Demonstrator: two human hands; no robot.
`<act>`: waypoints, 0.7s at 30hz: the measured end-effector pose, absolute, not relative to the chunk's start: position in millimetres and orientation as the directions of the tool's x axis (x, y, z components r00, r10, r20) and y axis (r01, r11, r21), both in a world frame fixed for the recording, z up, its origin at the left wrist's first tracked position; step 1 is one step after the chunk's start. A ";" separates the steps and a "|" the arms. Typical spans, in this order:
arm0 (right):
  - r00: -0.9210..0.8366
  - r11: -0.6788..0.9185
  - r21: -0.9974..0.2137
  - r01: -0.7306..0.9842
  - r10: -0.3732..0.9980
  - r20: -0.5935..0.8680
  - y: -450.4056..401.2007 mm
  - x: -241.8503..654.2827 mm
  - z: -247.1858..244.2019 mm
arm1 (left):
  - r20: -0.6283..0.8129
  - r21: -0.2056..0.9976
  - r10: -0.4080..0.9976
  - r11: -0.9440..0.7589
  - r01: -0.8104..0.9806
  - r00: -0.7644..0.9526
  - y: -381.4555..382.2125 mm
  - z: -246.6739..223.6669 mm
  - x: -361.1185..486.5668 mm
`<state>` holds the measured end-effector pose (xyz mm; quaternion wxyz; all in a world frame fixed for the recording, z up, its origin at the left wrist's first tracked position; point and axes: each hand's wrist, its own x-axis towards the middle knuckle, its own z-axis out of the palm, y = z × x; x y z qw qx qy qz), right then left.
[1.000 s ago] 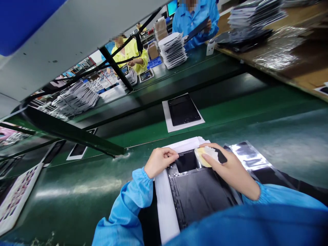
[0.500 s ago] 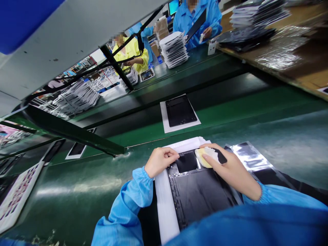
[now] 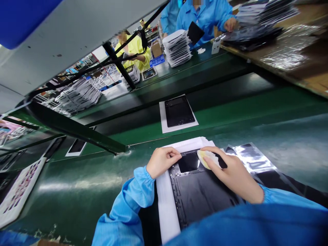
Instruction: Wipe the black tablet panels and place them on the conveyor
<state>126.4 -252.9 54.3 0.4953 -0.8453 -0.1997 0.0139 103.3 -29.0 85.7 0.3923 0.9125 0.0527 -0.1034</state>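
Observation:
In front of me an opened tablet [image 3: 202, 194], its dark inside facing up, lies on white foam sheets [image 3: 167, 205]. A shiny black square panel [image 3: 189, 162] is near its far end. My right hand [image 3: 230, 171] grips a crumpled white and yellowish wiping cloth [image 3: 208, 160] between thumb and fingers, over the tablet's far right part beside the panel. At the far left corner of the tablet, my left hand [image 3: 164, 160] has thumb and forefinger pinched together; whether something is between the tips is too small to see.
Another tablet [image 3: 179, 111] on a white sheet lies on the green belt ahead. A green metal post [image 3: 77, 128] slants at left. Clear plastic film [image 3: 253, 157] lies right. Beyond are a stack of white sleeves [image 3: 176, 48] and a co-worker in blue [image 3: 205, 20].
My right hand and the cloth have shifted slightly right and down. My left hand stays pinched at the corner. Across the belt, the co-worker's dark sheet has been lowered and a white scrap lies on the bench.

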 end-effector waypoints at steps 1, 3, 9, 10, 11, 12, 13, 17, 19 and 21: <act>0.919 -0.432 -0.841 0.326 0.354 0.174 -253.5 126.4 53.5 | -0.223 0.694 0.019 -0.699 0.172 0.975 -29.2 85.4 102.6; 0.918 -0.438 -0.838 0.327 0.356 0.172 -254.4 126.5 52.6 | -0.217 0.675 0.026 -0.719 0.169 0.976 -29.6 85.2 101.4; 0.916 -0.465 -0.821 0.331 0.366 0.162 -255.1 127.5 53.7 | -0.210 0.661 0.022 -0.734 0.158 0.978 -29.4 83.8 99.2; 0.919 -0.468 -0.824 0.319 0.366 0.147 -255.0 127.7 54.3 | -0.201 0.662 0.021 -0.734 0.152 0.979 -29.5 83.5 99.0; 0.922 -0.472 -0.827 0.305 0.364 0.132 -254.8 127.8 55.0 | -0.193 0.662 0.021 -0.735 0.146 0.981 -29.7 83.5 98.8; 0.926 -0.476 -0.830 0.292 0.359 0.121 -254.7 127.8 55.6 | -0.188 0.659 0.023 -0.739 0.143 0.982 -30.1 83.7 98.6; 0.929 -0.476 -0.833 0.281 0.352 0.112 -254.6 127.8 56.2 | -0.185 0.654 0.026 -0.743 0.143 0.982 -30.5 84.1 98.5; 0.938 -0.470 -0.844 0.260 0.331 0.104 -254.8 127.5 57.4 | -0.183 0.637 0.035 -0.757 0.145 0.983 -32.5 86.0 98.0; 0.938 -0.477 -0.838 0.266 0.330 0.110 -255.1 127.4 56.6 | -0.173 0.635 0.032 -0.760 0.136 0.984 -32.7 85.9 97.7; 0.935 -0.488 -0.827 0.280 0.333 0.121 -255.5 127.3 54.2 | -0.161 0.636 0.026 -0.762 0.124 0.987 -32.2 84.5 97.4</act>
